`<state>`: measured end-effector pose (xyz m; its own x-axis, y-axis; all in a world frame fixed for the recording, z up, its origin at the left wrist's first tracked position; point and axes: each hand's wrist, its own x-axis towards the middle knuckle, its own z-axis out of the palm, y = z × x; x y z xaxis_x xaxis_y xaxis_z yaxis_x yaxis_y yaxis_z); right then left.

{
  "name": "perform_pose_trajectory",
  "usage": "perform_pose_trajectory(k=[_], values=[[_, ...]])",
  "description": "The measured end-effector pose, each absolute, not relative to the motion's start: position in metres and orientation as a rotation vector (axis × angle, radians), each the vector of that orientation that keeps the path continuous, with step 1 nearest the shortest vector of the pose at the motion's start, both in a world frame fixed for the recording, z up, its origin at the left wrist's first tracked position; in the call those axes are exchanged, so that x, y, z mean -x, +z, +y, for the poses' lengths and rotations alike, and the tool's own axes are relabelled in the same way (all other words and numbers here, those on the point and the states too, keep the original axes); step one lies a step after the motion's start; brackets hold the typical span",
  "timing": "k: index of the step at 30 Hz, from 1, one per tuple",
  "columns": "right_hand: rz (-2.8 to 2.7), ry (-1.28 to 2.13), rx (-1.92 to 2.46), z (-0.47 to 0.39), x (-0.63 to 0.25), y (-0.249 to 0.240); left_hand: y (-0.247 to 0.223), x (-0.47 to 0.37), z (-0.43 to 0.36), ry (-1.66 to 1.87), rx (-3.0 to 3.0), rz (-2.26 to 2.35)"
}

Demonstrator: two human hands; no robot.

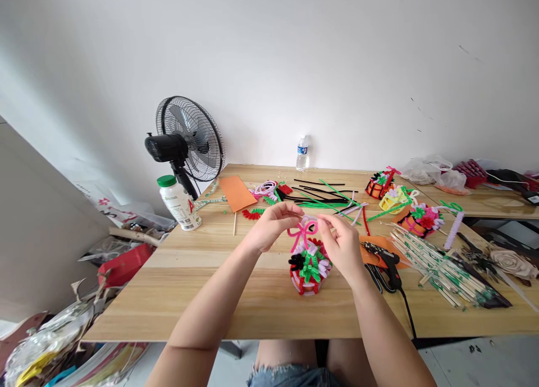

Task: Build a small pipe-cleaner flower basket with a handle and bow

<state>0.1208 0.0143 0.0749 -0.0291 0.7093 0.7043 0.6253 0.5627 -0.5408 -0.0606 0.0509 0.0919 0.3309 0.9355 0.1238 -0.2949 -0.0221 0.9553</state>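
Observation:
A pink pipe-cleaner bow (pixel 304 231) sits between my hands at the top of a small pipe-cleaner flower basket (pixel 310 269). The basket stands upright on the table, with green, black, red and lilac flowers above an orange and red body. My left hand (pixel 273 225) pinches the bow's left side, thumb and forefinger together. From the right, my right hand (pixel 340 242) closes its fingertips at the bow's right loop. A pale lilac handle shows partly behind the bow; the exact grip points are partly hidden by the fingers.
Finished flower baskets (pixel 421 219) stand at the right. Nearby lie a glue gun (pixel 387 260) with its cord and bundled sticks (pixel 446 269). Loose pipe cleaners (pixel 324 193) lie behind my hands. A white bottle (pixel 180 204), fan (pixel 191 137) and orange sheet (pixel 236 194) are left.

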Motion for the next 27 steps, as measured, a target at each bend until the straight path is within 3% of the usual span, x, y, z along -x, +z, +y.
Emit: perform_pose_trajectory(k=[13, 27], values=[[-1.839, 0.737, 1.263, 0.056, -0.148, 0.061, 0.091, 0.062, 0.054, 1.114, -1.25, 0.71], [-2.308, 0.218, 1.247, 0.076, -0.148, 0.089, 0.091, 0.061, 0.053, 1.125, -1.235, 0.705]])
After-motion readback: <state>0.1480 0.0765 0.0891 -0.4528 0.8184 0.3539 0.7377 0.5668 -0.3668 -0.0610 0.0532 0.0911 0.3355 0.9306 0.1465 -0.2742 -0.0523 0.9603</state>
